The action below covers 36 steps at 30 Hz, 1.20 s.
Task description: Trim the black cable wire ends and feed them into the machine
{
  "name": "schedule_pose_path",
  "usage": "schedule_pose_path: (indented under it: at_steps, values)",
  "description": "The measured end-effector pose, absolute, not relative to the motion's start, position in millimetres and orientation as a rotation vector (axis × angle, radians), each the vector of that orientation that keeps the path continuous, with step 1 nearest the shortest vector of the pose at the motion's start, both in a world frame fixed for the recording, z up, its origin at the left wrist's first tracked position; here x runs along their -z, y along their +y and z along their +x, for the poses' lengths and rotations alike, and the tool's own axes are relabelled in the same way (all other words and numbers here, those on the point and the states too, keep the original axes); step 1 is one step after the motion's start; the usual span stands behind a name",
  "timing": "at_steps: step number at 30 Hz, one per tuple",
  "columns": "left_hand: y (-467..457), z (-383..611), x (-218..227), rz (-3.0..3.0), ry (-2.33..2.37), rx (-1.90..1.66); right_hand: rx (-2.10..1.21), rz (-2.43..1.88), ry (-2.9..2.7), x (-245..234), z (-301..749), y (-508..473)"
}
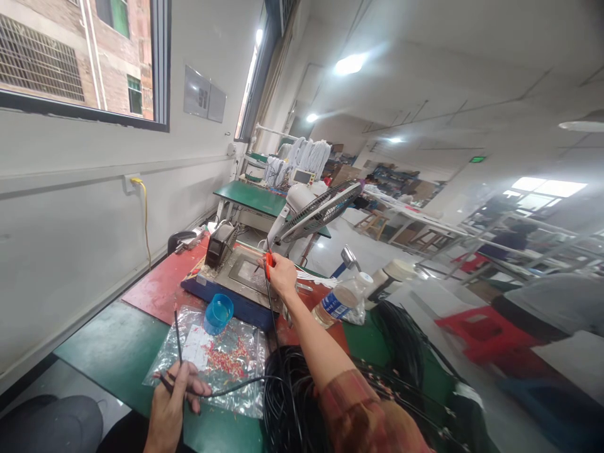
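The premises are assessed as a workshop or small factory floor. Coils of black cable are heaped on a green-topped workbench; white bundles are seen beyond a second green bench. A small screen, ceiling lights, a red stool and a green lit sign are also noted.

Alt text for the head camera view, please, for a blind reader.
A person's left hand holds black cable near clear plastic strewn with small red and yellow pieces. The right hand, stretched forward, grips a red-orange handle; a blue cup sits beside the pieces.
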<state>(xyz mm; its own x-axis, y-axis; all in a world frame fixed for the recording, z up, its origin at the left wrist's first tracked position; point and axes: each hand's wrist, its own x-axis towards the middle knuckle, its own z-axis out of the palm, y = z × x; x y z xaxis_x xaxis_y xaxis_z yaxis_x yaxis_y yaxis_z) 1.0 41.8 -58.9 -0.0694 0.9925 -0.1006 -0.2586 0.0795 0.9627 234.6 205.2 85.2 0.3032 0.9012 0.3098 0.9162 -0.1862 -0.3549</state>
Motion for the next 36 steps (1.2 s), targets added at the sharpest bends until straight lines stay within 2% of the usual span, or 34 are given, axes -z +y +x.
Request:
schedule_pose_path:
  at_steps: [26,32,36]
  values:
    - [41.8,0.4,63.4,0.946,1.126,-1.303,0.061,-2.089,-1.637,-82.0,232.5,205.9]
    - [41.4,-0.4,64.8,0.938,1.11,-1.297,0.012,-2.039,-1.595,-82.8,234.8,204.0]
    - [40.1,-0.7,65.6,0.931,1.114,-1.309,-0.128,-1.855,-1.51,-81.3,237.2,197.5]
